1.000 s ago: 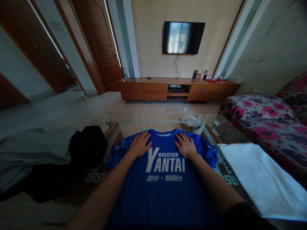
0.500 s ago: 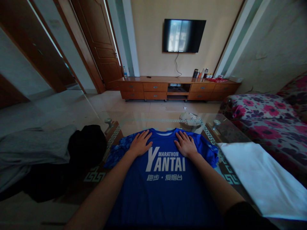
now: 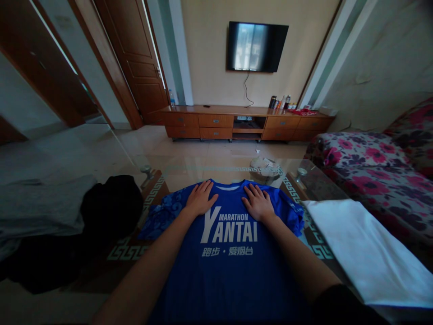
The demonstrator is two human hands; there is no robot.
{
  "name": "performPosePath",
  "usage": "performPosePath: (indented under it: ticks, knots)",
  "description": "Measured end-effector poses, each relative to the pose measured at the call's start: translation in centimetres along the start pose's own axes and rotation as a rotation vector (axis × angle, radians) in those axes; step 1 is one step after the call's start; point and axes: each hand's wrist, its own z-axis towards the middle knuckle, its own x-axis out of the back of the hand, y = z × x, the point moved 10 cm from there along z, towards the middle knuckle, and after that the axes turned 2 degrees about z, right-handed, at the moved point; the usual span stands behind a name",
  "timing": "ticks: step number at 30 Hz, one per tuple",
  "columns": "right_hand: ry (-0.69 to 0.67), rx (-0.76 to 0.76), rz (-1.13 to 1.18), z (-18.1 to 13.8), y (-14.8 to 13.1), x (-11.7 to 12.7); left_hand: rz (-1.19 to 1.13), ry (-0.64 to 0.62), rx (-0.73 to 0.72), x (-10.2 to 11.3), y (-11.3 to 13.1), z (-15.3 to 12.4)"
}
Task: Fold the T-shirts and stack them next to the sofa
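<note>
- Clothing lies heaped at nine o'clock: a grey garment (image 3: 40,212) with a black garment (image 3: 108,212) bunched against it, near the blue sleeve's edge. If the sleeve gets swept outward, it could snag the black heap and drag it along.
- Left hand (image 3: 200,198) lies flat and wide, fingers spread, holding nothing, pressed on the blue shirt (image 3: 223,271) at eleven o'clock of its white lettering, just under the collar.
- The blue shirt is spread front up on the glass table (image 3: 189,171), collar at twelve o'clock, hem running off the bottom of the view. Glass is slick, so a hard or uneven push could likely slide the whole shirt and wrinkle it.
- Right hand (image 3: 257,203) is equally flat and open, gripping nothing, at one o'clock of the lettering. If one palm presses harder than the other, the cloth may skew sideways.
- A white cloth (image 3: 358,253) lies at three o'clock, just beside the right sleeve. An elbow swinging out could rumple it or push it over the table's edge.
- A flowered sofa (image 3: 368,162) stands beyond, at two o'clock.
</note>
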Motion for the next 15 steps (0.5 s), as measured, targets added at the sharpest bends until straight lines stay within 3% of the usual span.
performPosePath:
  ticks: [4,7,11,15]
  knots:
    - [0.025,0.005,0.011,0.0,0.1,0.2,-0.007,0.021,0.010,0.0,-0.3,0.0]
    - [0.132,0.005,0.037,-0.3,-0.1,1.5,-0.010,0.044,0.006,1.0,0.4,-0.3]
    - [0.304,0.002,0.052,-1.8,-0.6,4.2,0.030,0.255,-0.007,5.2,2.5,-1.6]
    - [0.335,0.059,0.024,-3.5,-1.3,5.8,0.083,0.337,-0.003,9.1,3.7,-3.1]
